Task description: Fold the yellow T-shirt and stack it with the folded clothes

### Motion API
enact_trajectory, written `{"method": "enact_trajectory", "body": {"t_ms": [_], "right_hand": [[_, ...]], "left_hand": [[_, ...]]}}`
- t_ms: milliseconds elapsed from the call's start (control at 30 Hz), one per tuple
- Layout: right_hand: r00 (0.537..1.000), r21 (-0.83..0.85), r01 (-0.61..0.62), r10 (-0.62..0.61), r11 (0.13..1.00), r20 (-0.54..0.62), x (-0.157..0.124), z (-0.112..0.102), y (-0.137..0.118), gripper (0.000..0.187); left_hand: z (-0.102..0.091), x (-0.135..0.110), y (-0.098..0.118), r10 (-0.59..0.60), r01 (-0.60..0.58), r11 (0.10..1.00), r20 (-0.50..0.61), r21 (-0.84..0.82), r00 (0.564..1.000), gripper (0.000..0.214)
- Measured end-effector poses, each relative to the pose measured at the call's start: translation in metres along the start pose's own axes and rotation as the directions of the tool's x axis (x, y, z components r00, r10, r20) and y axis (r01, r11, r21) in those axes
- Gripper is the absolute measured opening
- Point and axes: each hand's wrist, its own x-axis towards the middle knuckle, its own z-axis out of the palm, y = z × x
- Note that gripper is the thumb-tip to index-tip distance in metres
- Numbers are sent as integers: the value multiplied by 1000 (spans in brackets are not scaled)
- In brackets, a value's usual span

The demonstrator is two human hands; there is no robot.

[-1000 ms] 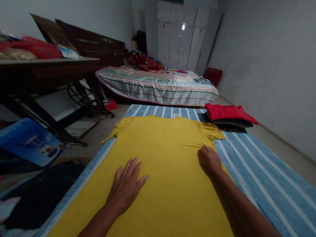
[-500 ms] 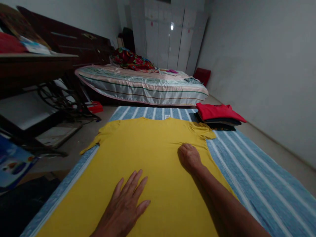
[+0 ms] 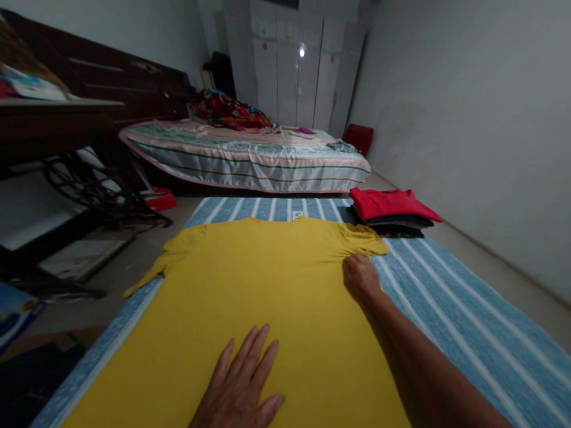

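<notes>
A yellow T-shirt (image 3: 267, 279) lies spread out on a blue-and-white striped cover, its neckline at the far end. My left hand (image 3: 243, 380) rests flat on the lower middle of the shirt, fingers stretched out. Near the right armpit of the shirt, my right hand (image 3: 362, 278) presses down with its fingers curled under. The undersides of those fingers are hidden, so I cannot tell whether fabric is pinched in them. Small creases run through the cloth by this hand. The right sleeve (image 3: 366, 238) is rumpled, and the left sleeve (image 3: 149, 276) hangs toward the cover's edge.
A stack of folded clothes (image 3: 392, 211), red on top, sits at the far right of the striped cover (image 3: 439, 285). Beyond is a bed (image 3: 250, 157) with a bunched red floral blanket (image 3: 232, 110). A dark table with an iron wheel (image 3: 84, 178) stands left.
My right hand has slid outward to the right, toward the shirt's armpit edge. My left hand stays flat, slightly lower and further right in view. The camera view has shifted a little.
</notes>
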Motion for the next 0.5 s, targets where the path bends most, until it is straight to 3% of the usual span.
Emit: {"method": "enact_trajectory", "body": {"t_ms": [100, 200, 333, 400, 500], "right_hand": [[994, -37, -104, 102, 994, -41, 7, 0, 23, 22], [1000, -12, -8, 8, 1000, -26, 6, 5, -3, 15], [984, 48, 173, -175, 984, 32, 9, 16, -38, 14], [991, 32, 132, -133, 991, 32, 17, 19, -25, 17], [999, -31, -38, 38, 999, -2, 30, 20, 13, 23]], "left_hand": [[7, -5, -1, 17, -17, 1000, -30, 17, 999, 65], [7, 0, -5, 7, -8, 1000, -15, -24, 1000, 62], [-3, 30, -9, -49, 51, 997, 43, -52, 998, 57], [-6, 45, -8, -54, 57, 997, 62, -52, 997, 58], [-7, 54, -4, -19, 27, 997, 106, -75, 994, 60]]}}
